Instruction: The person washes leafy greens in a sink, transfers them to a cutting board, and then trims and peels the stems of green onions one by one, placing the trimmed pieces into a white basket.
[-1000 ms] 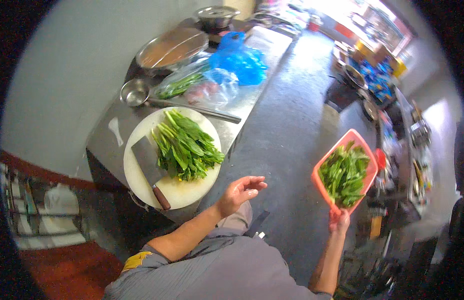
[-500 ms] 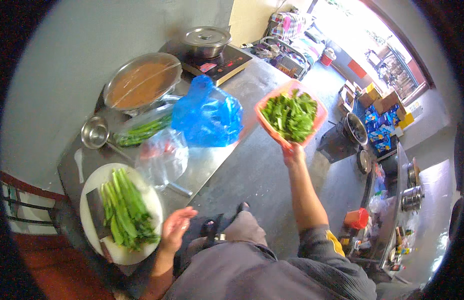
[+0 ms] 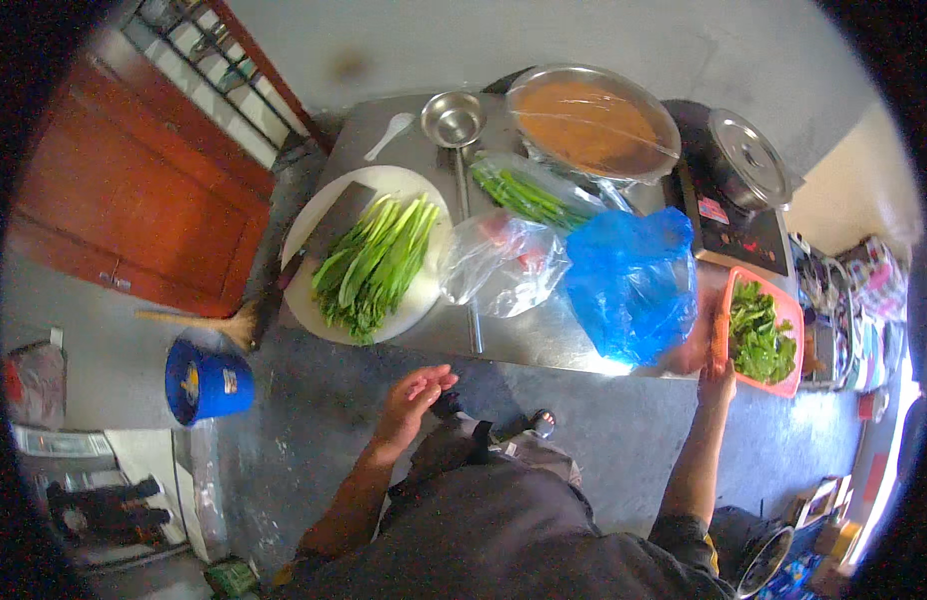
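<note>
My right hand [image 3: 718,382] grips the near left side of a pinkish-orange plastic basket [image 3: 796,365] by the table's front right corner. Cut leafy greens [image 3: 764,335] lie in that basket. Held in the air just off the table's front edge, my left hand [image 3: 412,402] has its fingers apart and nothing in them. Beyond it, a round white cutting board [image 3: 424,300] carries a bunch of long-stemmed leafy greens [image 3: 384,262]. A cleaver [image 3: 341,220] rests flat at the board's left, beside the stems.
The steel table [image 3: 534,345] also bears a blue plastic bag [image 3: 632,285], a clear bag [image 3: 504,265], bagged green stalks [image 3: 534,195], a ladle [image 3: 454,120], a white spoon [image 3: 389,135], a film-covered basin [image 3: 594,120] and a lidded pot [image 3: 749,160] on a cooktop. A blue bucket [image 3: 222,385] stands on the floor at left.
The view has swung left, bringing the red cabinet and blue bucket in. The basket in my right hand now appears near the table's right end. My left hand stays open.
</note>
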Motion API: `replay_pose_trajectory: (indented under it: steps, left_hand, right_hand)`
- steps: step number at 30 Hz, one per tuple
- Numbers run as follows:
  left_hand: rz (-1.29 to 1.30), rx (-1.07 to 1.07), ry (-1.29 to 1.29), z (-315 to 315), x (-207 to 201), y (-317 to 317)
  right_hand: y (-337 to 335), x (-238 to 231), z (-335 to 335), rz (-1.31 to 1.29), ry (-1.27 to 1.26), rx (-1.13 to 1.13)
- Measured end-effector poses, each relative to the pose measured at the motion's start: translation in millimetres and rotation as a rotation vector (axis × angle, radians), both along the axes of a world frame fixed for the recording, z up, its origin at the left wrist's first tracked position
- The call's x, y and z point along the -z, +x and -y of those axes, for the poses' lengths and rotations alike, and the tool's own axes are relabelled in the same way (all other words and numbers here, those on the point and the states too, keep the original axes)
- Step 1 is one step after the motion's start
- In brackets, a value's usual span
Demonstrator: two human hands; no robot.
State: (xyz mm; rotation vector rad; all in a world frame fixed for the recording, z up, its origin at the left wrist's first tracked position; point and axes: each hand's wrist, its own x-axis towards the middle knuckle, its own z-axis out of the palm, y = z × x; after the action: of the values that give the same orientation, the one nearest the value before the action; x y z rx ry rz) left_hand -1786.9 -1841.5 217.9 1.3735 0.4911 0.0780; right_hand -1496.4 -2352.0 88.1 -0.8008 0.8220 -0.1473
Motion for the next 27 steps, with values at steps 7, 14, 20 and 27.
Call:
replay_pose_trajectory:
  steps: [7, 14, 20, 27]
  left_hand:
    - [0.062, -0.355, 0.091, -62.4, 23.3, -55.7]
    - [0.17, -0.311, 0.902, -220.1, 14.6, -9.7]
    - [-0.001, 0.5, 1.238, -280.7, 44.3, 53.7]
    - [0.433, 0.277, 0.817, -325.4, 47.9, 56.2]
  right_hand:
    - [-76.6, -62.3, -119.4, 0.091, -0.516, -0.237]
    - [-158.2, -103.0, -397.5, 0.24, -0.491, -1.182]
    - [-128.7, -78.2, -590.1, 0.547, -1.021, -0.959]
    - [-120.7, -56.9, -620.3, 0.356, -1.142, -0.944]
